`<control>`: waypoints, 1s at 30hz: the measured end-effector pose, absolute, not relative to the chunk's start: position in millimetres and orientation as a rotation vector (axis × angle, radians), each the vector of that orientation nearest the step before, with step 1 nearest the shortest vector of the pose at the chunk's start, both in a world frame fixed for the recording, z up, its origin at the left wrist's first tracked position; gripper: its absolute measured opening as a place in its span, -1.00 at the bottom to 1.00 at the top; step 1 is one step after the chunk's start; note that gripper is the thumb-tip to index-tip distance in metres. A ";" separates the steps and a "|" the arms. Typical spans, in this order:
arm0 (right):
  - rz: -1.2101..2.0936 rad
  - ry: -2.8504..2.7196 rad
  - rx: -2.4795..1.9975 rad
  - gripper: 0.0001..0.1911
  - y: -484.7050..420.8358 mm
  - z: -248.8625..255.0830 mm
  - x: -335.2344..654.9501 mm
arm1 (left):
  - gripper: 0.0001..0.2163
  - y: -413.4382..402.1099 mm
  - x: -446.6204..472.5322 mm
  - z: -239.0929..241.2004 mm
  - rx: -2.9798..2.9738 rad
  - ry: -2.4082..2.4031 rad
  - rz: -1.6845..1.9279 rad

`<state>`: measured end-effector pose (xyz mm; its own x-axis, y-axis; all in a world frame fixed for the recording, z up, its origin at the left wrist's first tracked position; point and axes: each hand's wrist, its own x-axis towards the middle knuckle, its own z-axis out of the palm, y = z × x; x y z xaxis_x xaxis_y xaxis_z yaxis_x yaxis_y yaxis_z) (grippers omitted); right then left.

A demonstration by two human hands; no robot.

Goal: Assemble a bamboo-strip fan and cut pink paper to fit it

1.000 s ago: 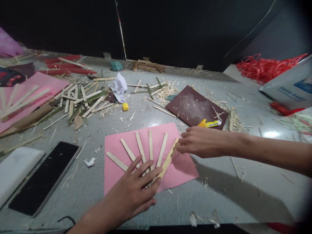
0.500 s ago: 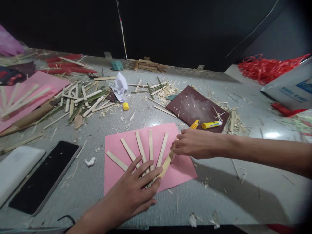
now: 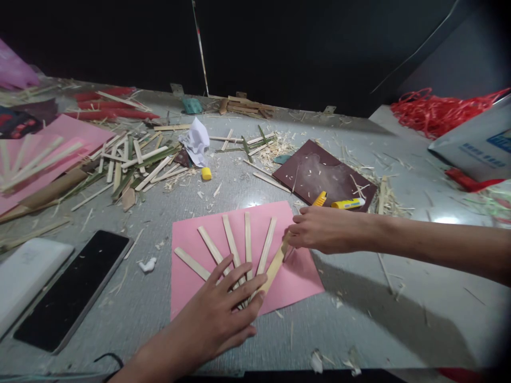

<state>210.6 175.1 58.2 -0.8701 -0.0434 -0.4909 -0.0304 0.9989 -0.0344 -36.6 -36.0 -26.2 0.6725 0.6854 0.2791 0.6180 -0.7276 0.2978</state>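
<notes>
The left hand [image 3: 223, 306] lay spread wide over the low ends of a fan of flat sticks [image 3: 248, 239] on pink paper [image 3: 305, 274], and the right hand [image 3: 313, 229] was closed on a yellow tool [image 3: 320, 199], hiding the last stick's top. Around them on the tabletop [image 3: 151, 308] were a messy stick heap [image 3: 154, 173], crumpled white paper [image 3: 196, 142], a yellow cap [image 3: 206, 173], a black phone [image 3: 75, 287], and a brown board [image 3: 311, 173] holding a yellow tube [image 3: 346, 204], partly behind the right arm [image 3: 415, 238]. Far right, red string [image 3: 435, 113] sat by a white bag [image 3: 477, 146] (I couldn't tell what was inside), whose blue writing was too blurry to read.
</notes>
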 end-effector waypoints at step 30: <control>0.128 2.653 -0.129 -0.79 209.6 48.3 225.7 | -0.71 -36.3 -37.3 -26.3 2.703 1.059 0.584</control>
<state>225.7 209.6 48.3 -0.8813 -0.0691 -0.4675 -0.1137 0.9912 0.0680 -37.3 -36.3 -26.3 0.6690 0.6830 0.2930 0.6122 -0.7300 0.3040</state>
